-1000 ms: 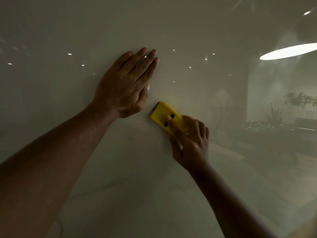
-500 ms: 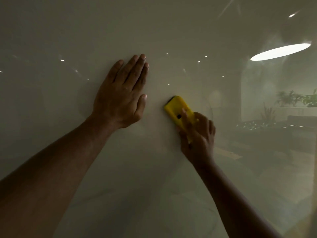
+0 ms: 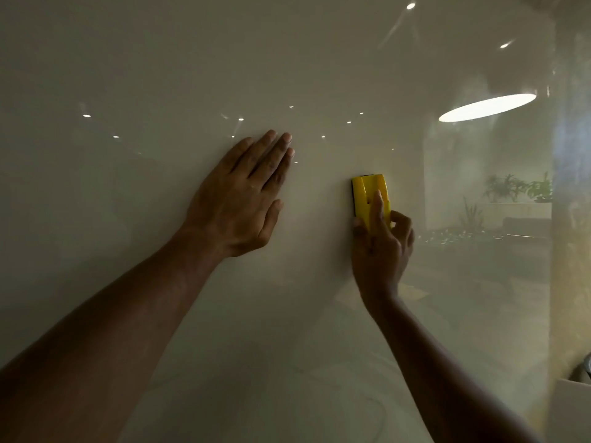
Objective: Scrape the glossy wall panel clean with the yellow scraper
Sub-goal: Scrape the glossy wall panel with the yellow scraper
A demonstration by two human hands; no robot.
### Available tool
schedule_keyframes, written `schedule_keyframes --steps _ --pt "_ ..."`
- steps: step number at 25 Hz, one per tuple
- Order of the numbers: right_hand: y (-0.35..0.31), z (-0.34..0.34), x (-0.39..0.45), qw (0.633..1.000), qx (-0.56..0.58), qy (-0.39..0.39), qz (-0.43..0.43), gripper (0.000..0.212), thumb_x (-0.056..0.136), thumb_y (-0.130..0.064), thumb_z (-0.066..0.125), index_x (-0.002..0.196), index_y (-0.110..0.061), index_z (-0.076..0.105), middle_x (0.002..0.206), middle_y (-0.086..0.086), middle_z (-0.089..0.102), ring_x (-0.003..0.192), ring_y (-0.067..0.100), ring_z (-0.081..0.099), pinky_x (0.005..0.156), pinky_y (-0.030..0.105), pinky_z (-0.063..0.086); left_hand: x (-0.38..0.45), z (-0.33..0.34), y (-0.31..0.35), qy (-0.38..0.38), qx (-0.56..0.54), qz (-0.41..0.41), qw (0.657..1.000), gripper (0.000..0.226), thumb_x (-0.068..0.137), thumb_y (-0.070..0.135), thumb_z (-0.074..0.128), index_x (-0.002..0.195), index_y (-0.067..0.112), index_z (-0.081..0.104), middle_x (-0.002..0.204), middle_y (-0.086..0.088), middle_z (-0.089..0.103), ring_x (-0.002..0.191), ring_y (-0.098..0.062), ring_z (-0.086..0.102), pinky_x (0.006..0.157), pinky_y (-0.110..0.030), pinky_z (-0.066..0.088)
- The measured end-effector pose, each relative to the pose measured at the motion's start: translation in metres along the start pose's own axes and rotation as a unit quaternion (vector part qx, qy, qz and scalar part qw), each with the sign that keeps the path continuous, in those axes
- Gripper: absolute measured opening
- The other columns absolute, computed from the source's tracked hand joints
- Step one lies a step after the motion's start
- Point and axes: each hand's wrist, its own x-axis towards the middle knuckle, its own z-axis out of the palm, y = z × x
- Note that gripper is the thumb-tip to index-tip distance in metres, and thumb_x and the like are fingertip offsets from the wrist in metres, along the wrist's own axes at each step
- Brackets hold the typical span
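Observation:
A glossy pale wall panel [image 3: 224, 59] fills nearly the whole view and mirrors ceiling lights and a room. My left hand [image 3: 243, 199] lies flat on it with straight fingers pointing up and right. To its right, my right hand [image 3: 380, 247] grips the yellow scraper [image 3: 367, 193], index finger laid along its back, the other fingers curled at its side. The scraper stands almost upright against the panel, its dark blade edge at the top. A hand's width of bare panel separates the scraper from my left hand.
The panel's right edge [image 3: 553, 219] runs vertically near the right side of the view. A pale surface with a dark rounded object [image 3: 583, 374] shows at the bottom right corner. Reflected plants and a bright oval lamp appear in the panel's right part.
My right hand has slid the scraper to the right, away from my left hand, and turned it from tilted to nearly upright. The left hand stays flat on the panel.

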Motion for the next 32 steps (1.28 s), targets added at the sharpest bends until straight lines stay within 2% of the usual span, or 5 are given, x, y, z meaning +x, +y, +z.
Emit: schedule_keyframes --steps 4,9,13,27,32 --pt "-0.006 0.002 -0.005 0.950 -0.039 -0.070 -0.303 0.050 0.103 -0.032 0.055 0.152 -0.022 0.049 0.134 0.021 0.055 0.107 0.042 0.057 0.087 0.047 0.048 0.001 0.001 0.002 -0.001 0.000 0.001 1.000 0.072 0.106 0.039 0.019 0.168 0.005 0.006 0.177 -0.015 0.001 0.164 -0.030 0.002 0.134 -0.048 0.009" --pt "-0.015 0.005 0.019 1.000 -0.016 -0.015 -0.020 0.057 0.101 -0.039 0.052 0.155 -0.022 0.046 0.125 0.020 0.054 0.108 0.042 0.054 0.092 0.052 0.053 0.003 0.000 0.002 -0.008 0.009 0.010 1.000 0.073 0.105 0.039 0.018 0.168 0.004 0.006 0.176 -0.017 0.002 0.164 -0.031 0.003 0.134 -0.047 0.009" --pt "0.010 -0.003 0.012 0.943 -0.047 -0.068 -0.321 0.051 0.102 -0.027 0.061 0.151 -0.018 0.048 0.123 0.022 0.056 0.104 0.040 0.056 0.083 0.048 0.052 0.008 -0.004 -0.004 -0.024 0.002 0.031 0.999 0.074 0.103 0.041 0.015 0.168 0.006 0.004 0.177 -0.015 -0.001 0.164 -0.030 0.001 0.134 -0.046 0.006" --pt "0.040 -0.015 -0.049 0.985 -0.068 -0.004 -0.159 0.056 0.098 -0.020 0.066 0.150 -0.006 0.051 0.118 0.027 0.058 0.102 0.045 0.058 0.081 0.051 0.052 0.017 -0.005 0.031 -0.037 0.023 -0.039 0.998 0.072 0.097 0.031 0.026 0.161 -0.002 0.025 0.173 -0.023 0.014 0.162 -0.041 0.008 0.131 -0.062 0.006" --pt "0.041 -0.021 -0.094 0.884 -0.029 -0.138 -0.445 0.053 0.100 -0.024 0.058 0.153 -0.024 0.049 0.132 0.024 0.059 0.109 0.041 0.062 0.088 0.045 0.049 0.020 -0.003 0.034 -0.024 0.022 -0.041 0.999 0.069 0.099 0.029 0.028 0.161 -0.002 0.027 0.173 -0.022 0.015 0.162 -0.043 0.009 0.132 -0.060 0.007"
